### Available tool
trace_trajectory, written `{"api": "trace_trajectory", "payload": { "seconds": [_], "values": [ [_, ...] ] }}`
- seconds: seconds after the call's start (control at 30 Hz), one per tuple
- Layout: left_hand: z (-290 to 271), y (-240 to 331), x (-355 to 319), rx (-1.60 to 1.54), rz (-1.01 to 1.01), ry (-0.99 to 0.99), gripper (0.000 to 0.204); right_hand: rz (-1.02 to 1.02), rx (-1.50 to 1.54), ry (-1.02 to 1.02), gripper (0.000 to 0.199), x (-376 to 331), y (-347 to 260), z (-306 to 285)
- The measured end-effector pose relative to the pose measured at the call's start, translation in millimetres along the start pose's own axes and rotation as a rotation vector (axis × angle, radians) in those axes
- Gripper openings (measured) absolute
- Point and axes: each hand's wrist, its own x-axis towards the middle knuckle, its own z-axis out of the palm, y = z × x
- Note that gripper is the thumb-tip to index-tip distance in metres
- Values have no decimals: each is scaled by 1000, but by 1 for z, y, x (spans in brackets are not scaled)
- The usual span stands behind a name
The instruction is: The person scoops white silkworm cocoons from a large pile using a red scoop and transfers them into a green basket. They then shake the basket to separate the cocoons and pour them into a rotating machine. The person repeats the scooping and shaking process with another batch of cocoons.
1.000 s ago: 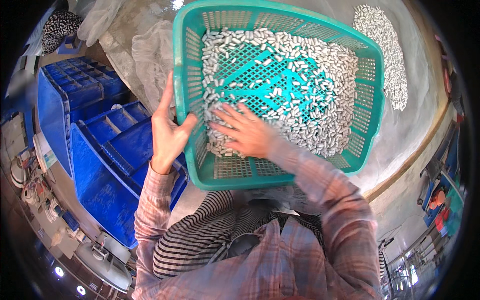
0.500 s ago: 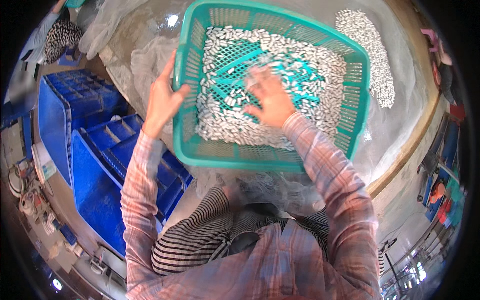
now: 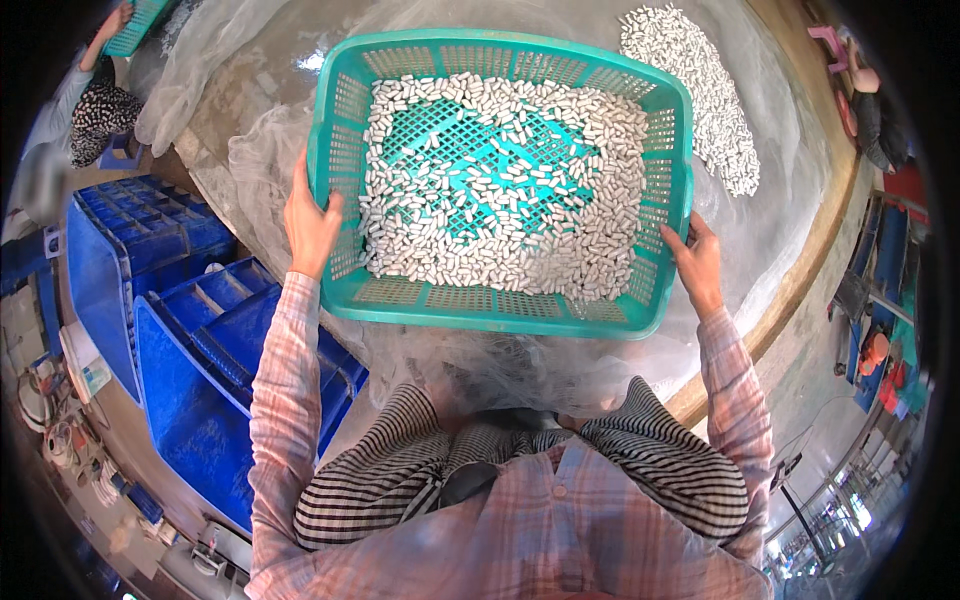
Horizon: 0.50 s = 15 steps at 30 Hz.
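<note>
Both hands hold a green plastic basket (image 3: 480, 322) with slotted walls and a mesh bottom. My left hand (image 3: 313, 222) grips its left rim, the thumb over the edge and the fingers outside. At the right side, my right hand (image 3: 697, 262) clasps the rim with the thumb inside and the fingers behind the wall. Many small whitish capsule-shaped pieces (image 3: 590, 250) lie in the basket, thick along the right and near sides. Toward the middle and upper left they thin out, and the green mesh shows through.
A heap of similar white pieces (image 3: 700, 95) lies on clear plastic sheeting (image 3: 770, 235) beyond the basket's right corner. Blue plastic crates (image 3: 190, 400) stand at my left. At the far upper left another person's hand (image 3: 115, 22) touches a green basket (image 3: 140, 25).
My right hand has left the pieces inside and moved to the basket's right rim. The basket has shifted left and sits straighter; the pieces are spread differently over the mesh.
</note>
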Motion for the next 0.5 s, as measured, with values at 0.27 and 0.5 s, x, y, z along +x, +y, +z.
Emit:
{"api": "trace_trajectory", "payload": {
  "seconds": [0.27, 0.5],
  "values": [
    [2, -47, -16, -133, -302, -127, 72, -147, 372, 74, 62, -69, -180, -31],
    [25, 42, -31, 184, 279, -73, 73, -159, 460, 169, 65, -33, -97, -58]
  ]
}}
